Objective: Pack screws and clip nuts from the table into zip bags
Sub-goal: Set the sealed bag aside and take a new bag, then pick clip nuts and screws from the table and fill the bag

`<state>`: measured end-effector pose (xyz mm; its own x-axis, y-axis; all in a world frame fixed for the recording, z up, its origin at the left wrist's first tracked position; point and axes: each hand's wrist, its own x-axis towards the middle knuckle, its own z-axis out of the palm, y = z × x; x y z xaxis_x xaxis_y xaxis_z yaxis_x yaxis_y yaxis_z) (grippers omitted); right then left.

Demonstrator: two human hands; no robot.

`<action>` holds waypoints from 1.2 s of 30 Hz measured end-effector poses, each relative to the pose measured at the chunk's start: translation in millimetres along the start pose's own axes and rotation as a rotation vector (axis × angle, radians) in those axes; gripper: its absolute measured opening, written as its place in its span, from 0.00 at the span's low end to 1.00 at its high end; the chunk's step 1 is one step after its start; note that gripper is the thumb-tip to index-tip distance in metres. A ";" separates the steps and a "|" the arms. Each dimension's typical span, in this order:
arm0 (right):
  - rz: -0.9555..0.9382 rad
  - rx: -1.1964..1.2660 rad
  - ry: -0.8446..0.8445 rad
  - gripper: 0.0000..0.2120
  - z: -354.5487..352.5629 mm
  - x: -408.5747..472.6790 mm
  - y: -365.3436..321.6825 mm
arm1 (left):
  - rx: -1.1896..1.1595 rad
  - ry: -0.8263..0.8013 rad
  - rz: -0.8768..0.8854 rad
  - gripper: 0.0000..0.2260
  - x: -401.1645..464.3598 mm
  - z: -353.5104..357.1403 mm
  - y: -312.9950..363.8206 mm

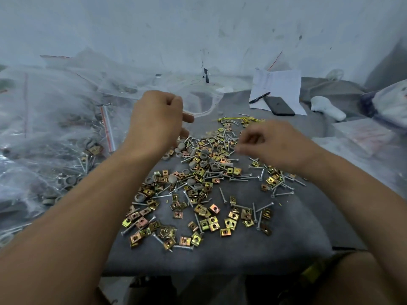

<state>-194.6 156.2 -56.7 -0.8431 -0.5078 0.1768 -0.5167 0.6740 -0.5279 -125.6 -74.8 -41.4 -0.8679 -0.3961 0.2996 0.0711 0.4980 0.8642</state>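
Both hands reach out over a grey table (220, 256) strewn with small hardware. The left hand (156, 119) is curled into a loose fist, knuckles up, and its fingers pinch the edge of a clear zip bag (198, 100) that spreads away beyond it. The right hand (273, 144) hovers with its fingers bent and drawn together toward the thumb; motion blur hides the fingertips, so I cannot tell whether it holds anything.

Between and below the two hands lies the heap of loose parts. Silver screws (237, 177) lie scattered at all angles, thickest under and just in front of the right hand. Brass-coloured square clip nuts (211, 221) are mixed among them and spread nearer to the person, well short of both hands. Round grey caps (204, 154) sit in the pile just beside the left hand's wrist side. A bundle of thin yellow ties (242, 119) lies beyond the heap, between the two hands and farther out.

To the outside of the left arm is a mound of filled zip bags (55, 139) with red seal strips, holding screws and grey caps. Beyond the right hand lie a sheet of paper (282, 89), a pen (259, 97) and a dark phone (279, 106) resting on it, with a white object (328, 107) farther to that side.
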 end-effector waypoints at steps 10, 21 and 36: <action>0.027 -0.209 -0.169 0.07 24.1 -0.7 -9.2 | 0.057 -0.014 0.007 0.15 -1.5 4.9 -0.4; 0.085 0.136 -0.091 0.03 8.4 2.5 5.4 | 0.039 -0.046 -0.013 0.11 -0.1 5.5 -3.4; 0.402 1.407 0.023 0.07 -11.5 -3.4 -1.0 | 0.118 -0.108 0.051 0.14 -0.8 13.9 -3.9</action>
<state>-192.9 163.4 -47.2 -0.9016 -0.3980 -0.1696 0.3065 -0.3108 -0.8997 -132.0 -65.7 -50.6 -0.9129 -0.2860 0.2913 0.0636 0.6051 0.7936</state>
